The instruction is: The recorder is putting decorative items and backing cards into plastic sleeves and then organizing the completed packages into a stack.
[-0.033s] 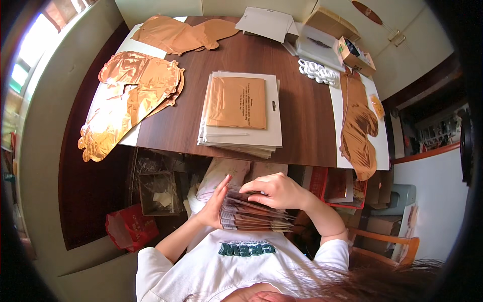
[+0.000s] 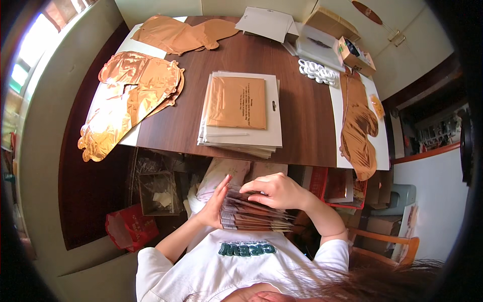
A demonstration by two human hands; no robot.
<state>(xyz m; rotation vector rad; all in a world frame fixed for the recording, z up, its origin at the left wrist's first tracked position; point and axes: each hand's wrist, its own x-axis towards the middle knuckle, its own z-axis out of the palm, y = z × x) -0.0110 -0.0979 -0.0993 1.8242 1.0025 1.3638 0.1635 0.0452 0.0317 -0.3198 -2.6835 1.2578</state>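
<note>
On my lap, just below the table's near edge, stands a fanned stack of flat packets [image 2: 254, 214], thin, brownish and in clear wrapping. My left hand [image 2: 214, 204] holds the stack along its left side, thumb and fingers pointing up and away. Over the far right part of the stack, my right hand [image 2: 276, 190] is bent, its thumb and forefinger curled onto the packets' edges with a small gap showing between them. Its other fingers are partly hidden. Beyond both hands, a copper-coloured flat packet [image 2: 235, 102] lies on a pile of white cards [image 2: 273, 133] on the table.
Copper foil balloons lie at left [image 2: 136, 90], far left [image 2: 181, 34] and right [image 2: 358, 126] on the brown table [image 2: 166, 128]. White rings [image 2: 318, 72], a small box [image 2: 356, 55] and white cards [image 2: 266, 24] stand at the back. A red bag [image 2: 131, 229] and wooden chair [image 2: 387, 239] flank me.
</note>
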